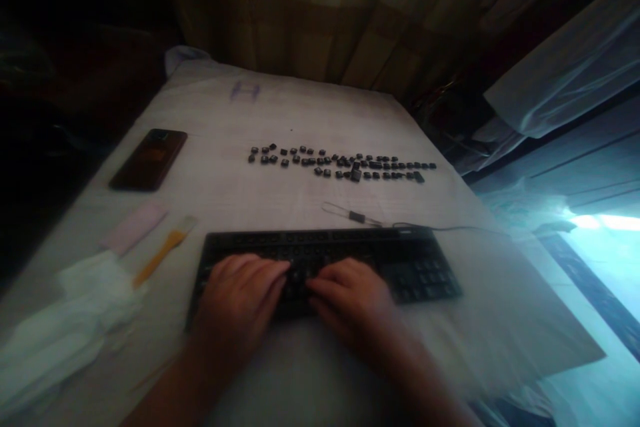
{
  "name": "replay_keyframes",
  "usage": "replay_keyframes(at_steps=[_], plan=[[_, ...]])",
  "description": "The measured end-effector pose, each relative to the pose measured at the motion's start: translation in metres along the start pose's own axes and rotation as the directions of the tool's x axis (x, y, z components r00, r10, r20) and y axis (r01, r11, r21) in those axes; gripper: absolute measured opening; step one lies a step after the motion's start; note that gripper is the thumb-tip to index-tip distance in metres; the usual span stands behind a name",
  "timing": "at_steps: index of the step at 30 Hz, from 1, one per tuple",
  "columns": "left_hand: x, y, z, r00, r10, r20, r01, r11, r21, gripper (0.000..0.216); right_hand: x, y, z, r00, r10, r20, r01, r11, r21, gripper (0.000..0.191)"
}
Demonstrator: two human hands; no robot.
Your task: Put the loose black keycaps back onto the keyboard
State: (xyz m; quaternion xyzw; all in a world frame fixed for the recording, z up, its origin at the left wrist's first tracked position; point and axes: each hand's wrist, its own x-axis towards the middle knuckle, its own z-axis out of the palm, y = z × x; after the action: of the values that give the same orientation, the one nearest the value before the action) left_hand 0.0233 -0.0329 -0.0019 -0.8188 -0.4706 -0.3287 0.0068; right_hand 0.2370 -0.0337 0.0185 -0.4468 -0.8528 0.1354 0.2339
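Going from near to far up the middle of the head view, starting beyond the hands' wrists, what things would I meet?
Black keyboard → wire tool with a dark handle → loose black keycaps → curtain.

Bare forearms (415,363) (blurred), bare fingers (263,273)

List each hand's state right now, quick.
Left hand: curled over the keyboard; whether it holds anything cannot be told.
Right hand: also curled over it; grip cannot be told.
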Motion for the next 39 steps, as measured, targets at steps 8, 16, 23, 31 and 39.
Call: replay_keyframes(at_steps=[8,16,23,31,39], plan=[[0.0,0.013,-0.002,0.999,0.012,0.034,-0.004,0.977,-0.215,0.026,0.002,-0.016,0.007,0.885,0.456,0.091,-0.374,0.582,0.722,0.014],[-0.001,0.02,-0.003,0.991,-0.124,-0.043,0.108,0.956,-0.272,0.021,0.005,-0.028,0.022,0.778,0.562,0.283,-0.408,0.109,0.906,0.013],[-0.001,0.019,-0.005,0.991,-0.13,0.023,0.126,0.877,-0.463,0.013,0.002,-0.028,0.024,0.776,0.584,0.239,-0.418,0.193,0.888,0.016],[0.001,0.018,-0.007,0.976,-0.198,0.089,0.213,0.804,-0.555,0.023,0.003,-0.029,0.014,0.834,0.542,0.103,-0.403,0.471,0.785,0.006],[0.0,0.023,-0.007,0.874,-0.413,0.255,0.481,0.672,-0.563,0.015,0.001,-0.027,0.013,0.861,0.508,0.011,-0.361,0.596,0.717,0.007]])
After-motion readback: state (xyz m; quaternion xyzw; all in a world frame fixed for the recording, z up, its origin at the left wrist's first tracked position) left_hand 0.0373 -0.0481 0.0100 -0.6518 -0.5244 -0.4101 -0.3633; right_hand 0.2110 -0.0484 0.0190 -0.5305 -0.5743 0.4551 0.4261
